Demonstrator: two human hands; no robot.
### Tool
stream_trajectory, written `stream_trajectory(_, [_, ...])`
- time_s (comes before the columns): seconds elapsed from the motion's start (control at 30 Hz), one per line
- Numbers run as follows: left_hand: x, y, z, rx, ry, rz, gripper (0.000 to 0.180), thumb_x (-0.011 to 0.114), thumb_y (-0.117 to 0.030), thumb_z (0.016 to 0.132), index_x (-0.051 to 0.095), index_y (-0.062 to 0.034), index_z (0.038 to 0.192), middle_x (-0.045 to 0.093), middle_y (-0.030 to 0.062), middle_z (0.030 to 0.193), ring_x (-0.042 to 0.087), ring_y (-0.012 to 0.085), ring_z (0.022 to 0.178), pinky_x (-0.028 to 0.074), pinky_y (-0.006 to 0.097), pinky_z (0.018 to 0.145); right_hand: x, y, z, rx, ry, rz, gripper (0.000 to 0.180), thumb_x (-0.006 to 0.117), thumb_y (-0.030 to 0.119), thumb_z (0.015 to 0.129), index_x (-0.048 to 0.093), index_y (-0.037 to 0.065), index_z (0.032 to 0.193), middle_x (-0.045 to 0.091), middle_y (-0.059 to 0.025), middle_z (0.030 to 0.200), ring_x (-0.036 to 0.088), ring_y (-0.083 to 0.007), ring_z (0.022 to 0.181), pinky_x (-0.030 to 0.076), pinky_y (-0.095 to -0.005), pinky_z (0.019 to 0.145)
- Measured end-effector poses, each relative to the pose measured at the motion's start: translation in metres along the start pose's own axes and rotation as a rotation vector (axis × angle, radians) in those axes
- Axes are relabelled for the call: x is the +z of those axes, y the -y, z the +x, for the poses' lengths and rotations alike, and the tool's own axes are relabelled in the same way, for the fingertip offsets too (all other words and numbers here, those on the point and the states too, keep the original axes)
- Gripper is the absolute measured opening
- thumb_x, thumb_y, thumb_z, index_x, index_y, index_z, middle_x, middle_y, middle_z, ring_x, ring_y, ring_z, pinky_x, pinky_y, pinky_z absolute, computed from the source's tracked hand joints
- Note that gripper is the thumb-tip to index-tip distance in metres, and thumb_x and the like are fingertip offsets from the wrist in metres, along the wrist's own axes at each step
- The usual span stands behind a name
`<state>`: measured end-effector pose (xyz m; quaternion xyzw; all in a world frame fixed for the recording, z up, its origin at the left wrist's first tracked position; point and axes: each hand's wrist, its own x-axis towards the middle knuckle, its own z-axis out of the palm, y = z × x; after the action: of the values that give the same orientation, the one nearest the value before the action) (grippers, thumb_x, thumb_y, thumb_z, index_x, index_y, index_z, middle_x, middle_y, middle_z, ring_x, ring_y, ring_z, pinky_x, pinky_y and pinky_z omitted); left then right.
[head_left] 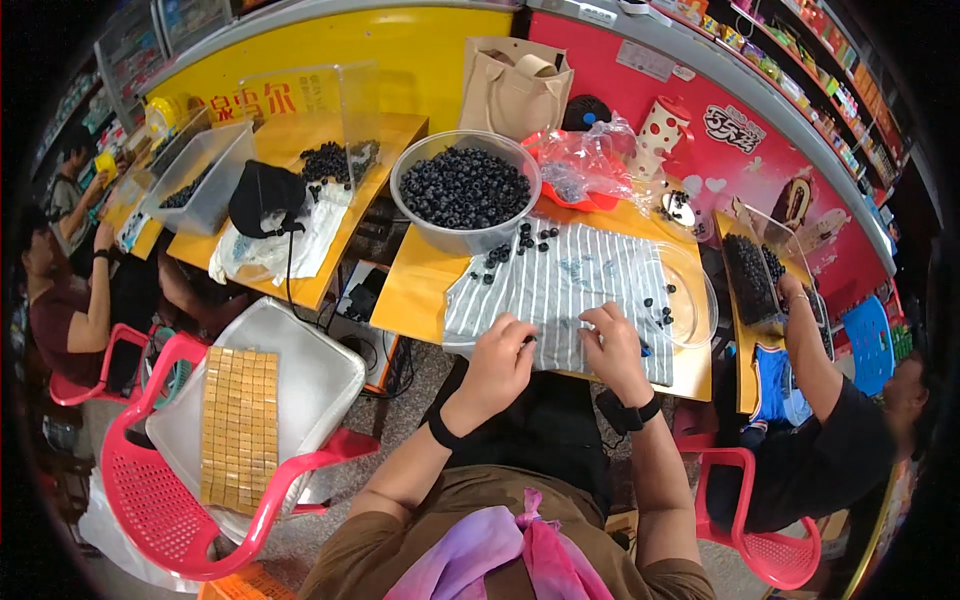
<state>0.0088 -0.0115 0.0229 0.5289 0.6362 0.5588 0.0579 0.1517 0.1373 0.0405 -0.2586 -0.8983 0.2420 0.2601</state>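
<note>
My left hand [502,362] is closed in a pinch over the near edge of a grey-and-white striped cloth [590,270]. Between its fingertips shows a small dark round piece [529,339]. My right hand [617,350] is beside it over the cloth, fingers curled together; what they hold, if anything, is hidden. A small dark-blue item [645,350] shows at this hand's outer side. Loose dark pieces [497,258] lie on the cloth's far left. Behind them stands a clear round tub [428,232] heaped with similar dark pieces [465,188].
A clear round lid or tray [700,318] lies at the table's right. Farther back are a red plastic-lined basin [580,178], a polka-dot cup [662,135] and a beige bag [510,95]. A pink chair [150,480] stands left; a person [825,450] works at the right table.
</note>
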Motion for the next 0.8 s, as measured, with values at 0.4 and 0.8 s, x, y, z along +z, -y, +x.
stream_trajectory(0.4, [0.006,0.006,0.008,-0.150,0.185,-0.093,0.015,0.058,0.004,0.083,0.063,0.0046,0.097,0.054,0.0117,0.083,0.055,0.0204,0.067,0.044,0.029,0.061,-0.015,-0.034,-0.035,-0.044,-0.216,-0.627,0.012,0.058,0.003,0.070,0.057,0.003,0.082,0.053,-0.0139,0.086,0.052,-0.0304,0.086,0.041,-0.0401,0.073])
stream_trajectory(0.8, [0.016,0.016,0.016,-0.500,0.186,-0.383,0.016,0.057,0.002,0.089,0.062,0.0036,0.104,0.061,0.0038,0.086,0.060,0.0082,0.072,0.048,0.020,0.062,0.001,-0.046,-0.044,0.105,-0.528,-0.086,0.005,0.056,0.004,0.077,0.057,0.004,0.082,0.053,-0.0140,0.081,0.057,-0.0333,0.070,0.044,-0.0433,0.061])
